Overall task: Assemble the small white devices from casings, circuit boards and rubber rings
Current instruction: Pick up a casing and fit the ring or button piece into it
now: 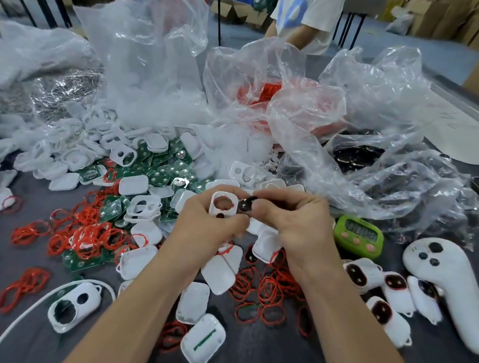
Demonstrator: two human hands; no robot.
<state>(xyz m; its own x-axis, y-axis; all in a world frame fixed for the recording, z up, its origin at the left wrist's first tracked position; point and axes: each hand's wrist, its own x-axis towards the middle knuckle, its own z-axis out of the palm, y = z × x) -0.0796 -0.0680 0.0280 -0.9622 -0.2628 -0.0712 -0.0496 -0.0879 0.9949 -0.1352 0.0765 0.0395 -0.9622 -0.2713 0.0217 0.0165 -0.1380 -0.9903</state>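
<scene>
Casings [133, 186], circuit boards [159, 173] and rubber rings [270, 291] litter the grey counter [277, 354] before plastic bags [145, 47] and cardboard boxes [453, 23]. Left hand [204, 227] grips a white casing [226, 194] above it; right hand [298, 222] pinches a dark disc [245, 206] between its fingers.

Mostly hidden between the fingertips of the right hand [294, 225]: a small dark round part [243, 205], kind not possible to tell. Lower end of the white casing [224, 204] covered by the left hand [209, 227]. Cut off by the top edge: a person [306, 13] in a white shirt. Blurred inside the clear bags [308, 118]: red contents [270, 94] and dark contents [356, 158]. Too small to read: digits on the green timer [358, 235].
</scene>
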